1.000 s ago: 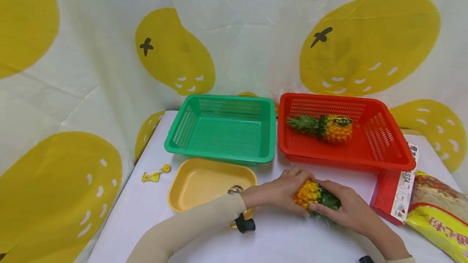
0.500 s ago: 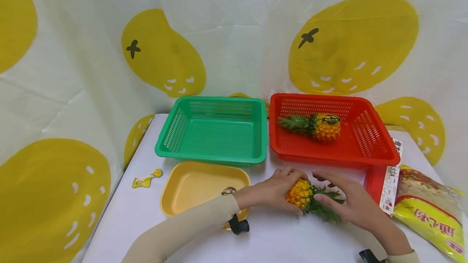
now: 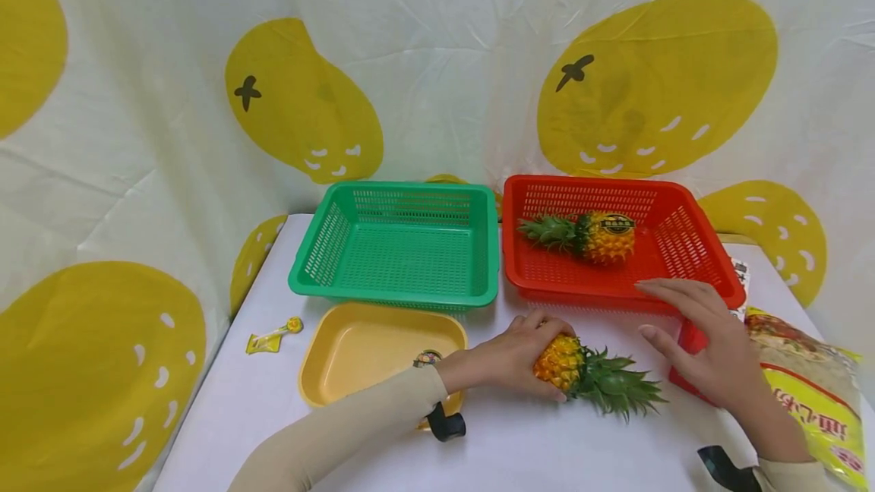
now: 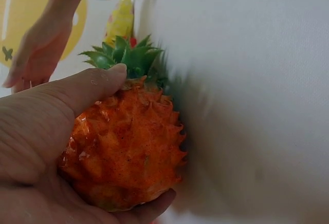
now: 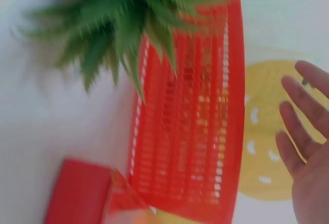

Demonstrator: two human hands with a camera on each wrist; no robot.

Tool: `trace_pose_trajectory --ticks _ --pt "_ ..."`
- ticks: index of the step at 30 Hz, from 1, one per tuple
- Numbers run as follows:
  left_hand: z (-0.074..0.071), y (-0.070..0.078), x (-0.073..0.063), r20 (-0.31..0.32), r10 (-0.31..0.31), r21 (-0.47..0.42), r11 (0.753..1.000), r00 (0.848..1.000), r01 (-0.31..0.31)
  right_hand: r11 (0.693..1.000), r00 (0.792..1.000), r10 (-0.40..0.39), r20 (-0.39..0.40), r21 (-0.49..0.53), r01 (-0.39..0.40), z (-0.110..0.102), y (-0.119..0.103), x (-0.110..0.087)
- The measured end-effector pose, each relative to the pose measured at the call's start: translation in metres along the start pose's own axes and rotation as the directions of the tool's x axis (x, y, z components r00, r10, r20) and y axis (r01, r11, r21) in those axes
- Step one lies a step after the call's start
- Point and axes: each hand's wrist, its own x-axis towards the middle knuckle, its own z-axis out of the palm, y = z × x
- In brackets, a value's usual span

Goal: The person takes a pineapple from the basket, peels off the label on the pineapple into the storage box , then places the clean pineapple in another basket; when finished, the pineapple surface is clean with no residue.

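Observation:
My left hand [image 3: 522, 355] grips a small pineapple [image 3: 560, 363] lying on its side on the white table, its leafy crown pointing right. In the left wrist view the thumb and fingers curl round the orange, spiky body [image 4: 128, 152]. My right hand [image 3: 711, 340] is raised over the table to the right of the crown, fingers spread and holding nothing. The right wrist view shows those open fingers [image 5: 303, 121] apart from the blurred green leaves [image 5: 118, 23]. Another pineapple [image 3: 608, 238], with a dark label, lies in the red basket [image 3: 615, 298] behind.
A green basket [image 3: 396, 298] stands at the back left, with a yellow tray [image 3: 328, 325] in front. Further left lies a lollipop [image 3: 292, 325] with a yellow wrapper. On the right are a red box [image 3: 693, 340] and a yellow food bag [image 3: 820, 393], partly behind my right hand.
My right hand has let go of the pineapple's crown and moved right and up, uncovering the leaves. My left hand keeps its hold on the body. The head view has shifted slightly.

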Motion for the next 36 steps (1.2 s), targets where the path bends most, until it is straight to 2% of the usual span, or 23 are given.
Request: trace_pose_trajectory --ticks 6,9,14,17,22,28,36 --pt "0.000 0.001 0.000 -0.005 -0.001 -0.015 1.000 1.000 0.001 0.993 0.992 0.119 -0.048 0.034 -0.117 -0.012 0.015 0.006" --pt "0.000 0.002 -0.001 -0.003 -0.007 -0.024 1.000 1.000 0.007 0.982 0.980 0.186 -0.071 0.028 -0.185 -0.014 0.023 0.006" --pt "0.000 0.003 -0.001 -0.008 -0.016 -0.018 1.000 1.000 0.015 0.968 0.961 0.251 -0.120 0.012 -0.252 -0.016 0.039 0.007" --pt "0.000 0.003 -0.002 -0.011 -0.020 -0.013 1.000 1.000 0.020 0.951 0.942 0.309 -0.132 0.025 -0.308 -0.017 0.047 0.007" --pt "-0.001 0.004 -0.002 -0.008 -0.023 -0.016 1.000 1.000 0.023 0.914 0.905 0.405 -0.126 0.053 -0.402 -0.018 0.057 0.005" --pt "0.001 0.003 -0.002 -0.005 -0.020 -0.032 0.999 1.000 0.020 0.878 0.873 0.479 -0.086 0.047 -0.477 -0.015 0.068 0.008" --pt "0.002 0.003 -0.003 -0.012 -0.036 -0.034 0.999 0.999 0.036 0.852 0.850 0.523 -0.063 0.018 -0.523 -0.010 0.080 0.008"
